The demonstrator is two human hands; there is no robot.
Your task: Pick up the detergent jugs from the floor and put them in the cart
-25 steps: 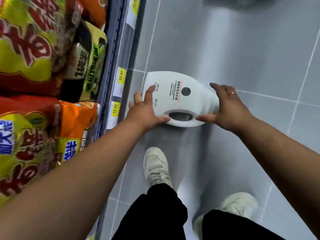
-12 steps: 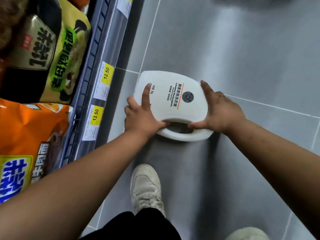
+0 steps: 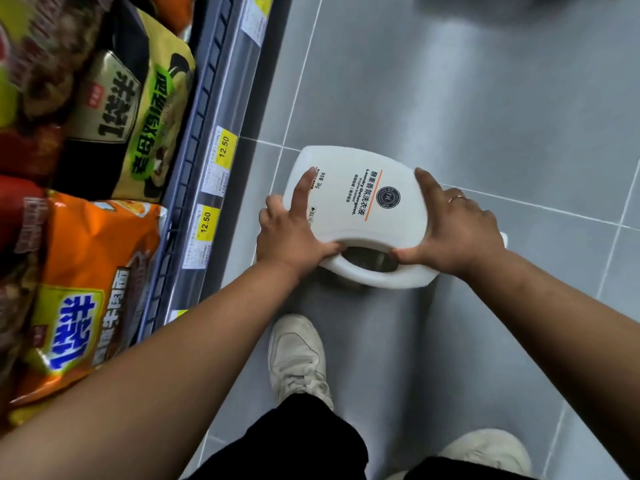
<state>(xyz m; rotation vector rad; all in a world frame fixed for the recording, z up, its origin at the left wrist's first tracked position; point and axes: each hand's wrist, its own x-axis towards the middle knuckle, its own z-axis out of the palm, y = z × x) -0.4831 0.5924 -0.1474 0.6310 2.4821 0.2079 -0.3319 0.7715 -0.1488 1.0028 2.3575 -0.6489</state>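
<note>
1. Head view: the white detergent jug (image 3: 356, 181) lies flat, label up, over the grey floor (image 3: 485, 98), just right of the shelf (image 3: 214, 98).
2. Left hand (image 3: 291, 237) grips its left end, fingers (image 3: 301, 188) clamped on the body, thumb at the handle opening.
3. Right hand (image 3: 457, 230), ring on, clamps the opposite side, thumb on the handle too.
4. Yellow price tags (image 3: 224, 147) read 12.50; an orange bag (image 3: 93, 271) sits on the shelf; a pale shoe (image 3: 298, 358) stands below the jug.
</note>
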